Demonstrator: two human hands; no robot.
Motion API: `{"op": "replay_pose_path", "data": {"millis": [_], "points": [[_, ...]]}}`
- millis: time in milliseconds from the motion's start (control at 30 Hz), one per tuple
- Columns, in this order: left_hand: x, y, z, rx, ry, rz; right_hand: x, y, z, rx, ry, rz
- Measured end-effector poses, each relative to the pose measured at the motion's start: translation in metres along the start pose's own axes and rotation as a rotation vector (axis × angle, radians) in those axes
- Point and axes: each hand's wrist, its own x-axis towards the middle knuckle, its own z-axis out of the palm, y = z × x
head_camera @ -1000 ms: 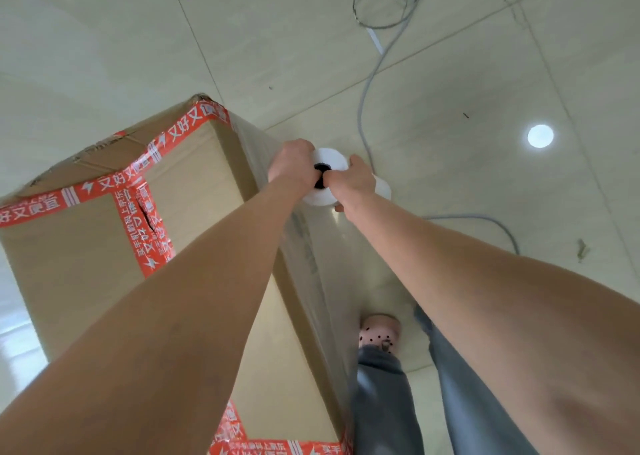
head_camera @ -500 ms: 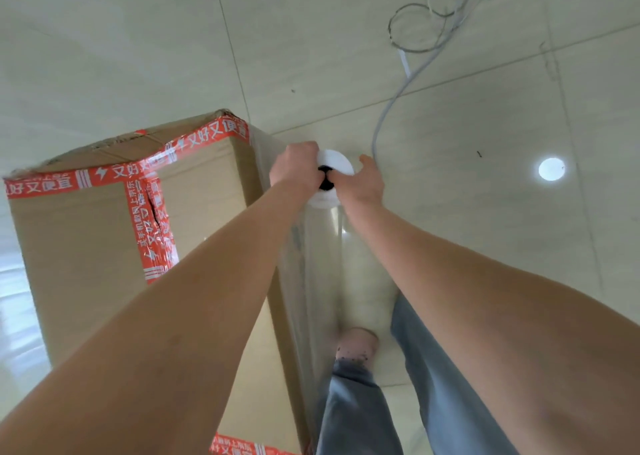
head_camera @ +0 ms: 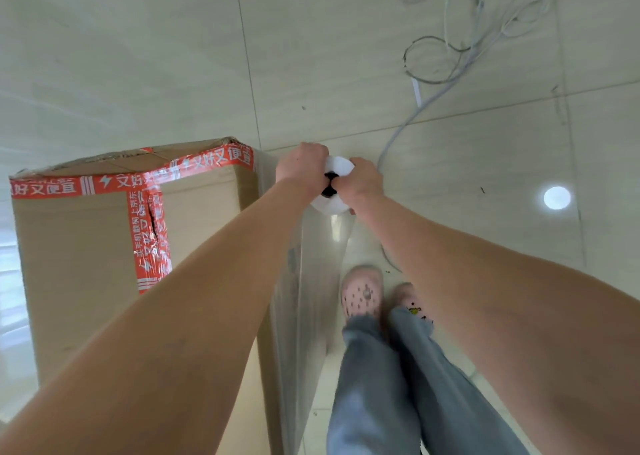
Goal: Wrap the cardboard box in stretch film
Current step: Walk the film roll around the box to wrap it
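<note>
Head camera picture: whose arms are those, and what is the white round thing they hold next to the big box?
The camera sits on a person's head and looks down, so you see that person's own arms. The left hand and the right hand both grip a white roll of stretch film, which is thin see-through plastic. A sheet of film runs from the roll onto the side of the tall cardboard box, which is sealed with red tape. The box stands on a tiled floor. Below are the person's pink shoes, and grey cables lie farther off.
</note>
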Motion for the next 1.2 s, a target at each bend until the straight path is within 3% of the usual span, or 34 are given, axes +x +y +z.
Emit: {"op": "replay_pose_path", "data": {"millis": [200,367,533,600,733,800,1133,1200], "points": [[0.016,0.0,-0.011,0.003,-0.063,-0.003,0.01,-0.01,-0.004,-0.142,0.068,-0.085],[0.021,-0.004,-0.017,-0.061,-0.017,-0.057,0.015,-0.027,-0.011,-0.202,0.084,-0.158],[0.025,-0.025,-0.019,-0.057,0.003,-0.127,0.017,-0.038,0.003,-0.093,0.082,-0.203],[0.026,-0.031,-0.022,0.009,-0.017,-0.113,0.017,-0.034,0.01,-0.007,0.053,-0.1],[0.034,-0.035,-0.031,0.083,-0.021,-0.026,0.009,-0.037,0.024,0.389,-0.101,0.3],[0.041,-0.038,-0.035,0.078,-0.028,0.02,0.014,-0.043,0.027,0.454,-0.121,0.323],[0.064,-0.068,-0.051,-0.045,-0.071,-0.211,0.045,-0.09,0.026,-0.136,-0.009,-0.159],[0.067,-0.076,-0.057,-0.068,-0.086,-0.243,0.049,-0.096,0.028,-0.147,-0.013,-0.221]]}}
